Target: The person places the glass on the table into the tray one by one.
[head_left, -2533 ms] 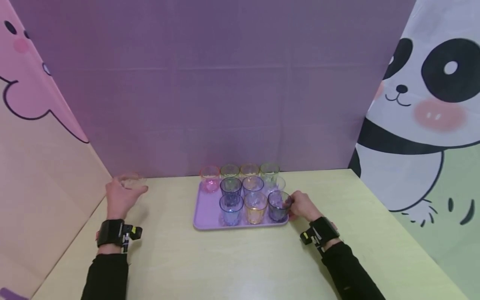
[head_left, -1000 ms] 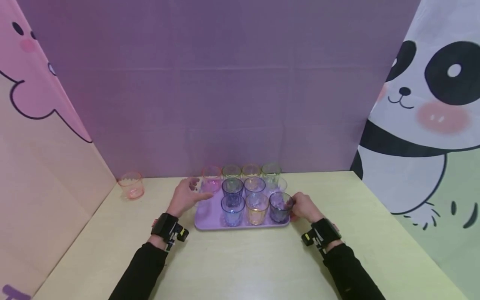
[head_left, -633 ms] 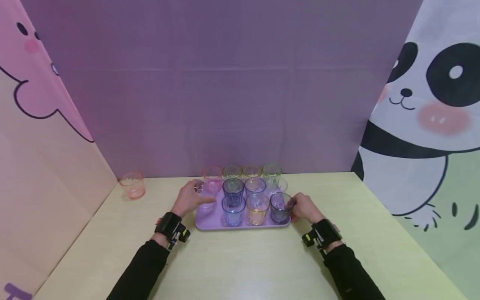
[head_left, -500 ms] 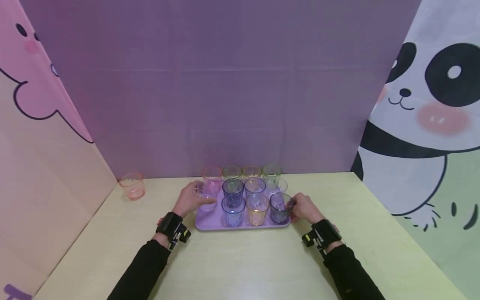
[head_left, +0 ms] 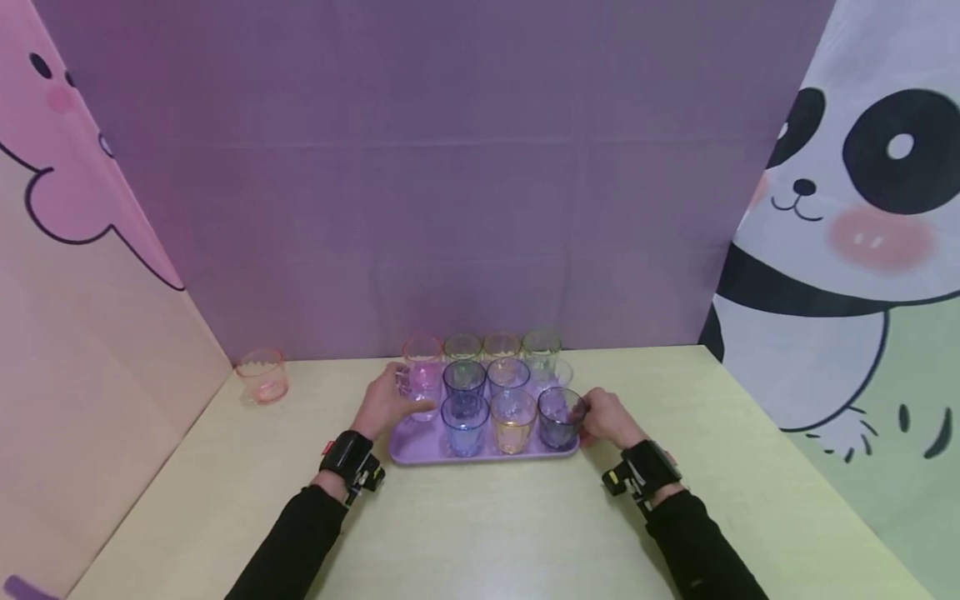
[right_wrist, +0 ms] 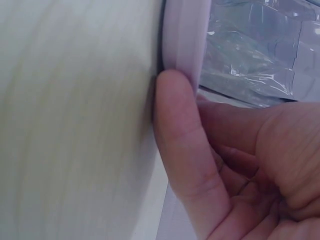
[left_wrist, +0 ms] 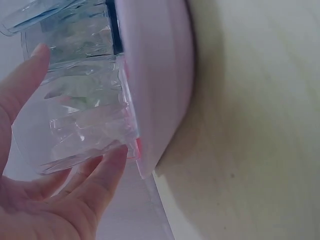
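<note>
My left hand holds a clear glass between thumb and fingers at the left end of the purple tray. That glass stands beside a blue glass and in front of a pink one. My right hand pinches the tray's right rim, one fingertip against its outer edge in the right wrist view, close to a dark grey glass. A yellow glass stands in the same front row. Some fingers of both hands are hidden in the head view.
More glasses, dark green, purple and light green among them, stand in the rows behind. A peach glass stands alone at the table's far left corner. A purple wall rises behind the table.
My left hand has left the peach glass at the far left and come right to the tray, bringing the clear glass to its left end. My right hand has stayed at the tray's rim.
</note>
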Motion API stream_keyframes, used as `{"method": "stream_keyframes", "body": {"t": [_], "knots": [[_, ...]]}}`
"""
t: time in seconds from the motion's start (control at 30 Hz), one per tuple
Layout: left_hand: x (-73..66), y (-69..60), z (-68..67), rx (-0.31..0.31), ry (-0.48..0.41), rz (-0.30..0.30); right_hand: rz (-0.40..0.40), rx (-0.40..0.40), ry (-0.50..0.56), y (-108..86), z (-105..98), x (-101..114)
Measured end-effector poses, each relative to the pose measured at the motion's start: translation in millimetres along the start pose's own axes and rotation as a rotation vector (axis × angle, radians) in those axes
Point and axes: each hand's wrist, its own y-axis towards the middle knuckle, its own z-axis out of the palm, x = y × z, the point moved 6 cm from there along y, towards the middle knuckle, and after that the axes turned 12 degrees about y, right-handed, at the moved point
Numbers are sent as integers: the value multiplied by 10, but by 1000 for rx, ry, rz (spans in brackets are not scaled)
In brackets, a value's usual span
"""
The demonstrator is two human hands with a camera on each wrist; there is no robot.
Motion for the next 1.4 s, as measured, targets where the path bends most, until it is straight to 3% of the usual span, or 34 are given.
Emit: {"method": "stream_keyframes", "body": {"t": [0.2,0.53,0.7,0.93,1.17,1.4], "knots": [[-2,-18,7,-5,-41,21,-2,-7,-7,1,9,0],[30,-77,-98,33,-84,72,-19,-2,-13,-13,12,5],[143,-62,-235,-19,-98,15,-13,-1,-13,-19,16,6],[358,-21,-545,-201,-122,-118,-12,-1,-12,3,12,-15],[644,-15,-876,-558,-146,-164,-57,29,-23,-30,-15,37],[964,-53,-1134,-716,-55,-269,-32,24,10,-26,0,22]]}}
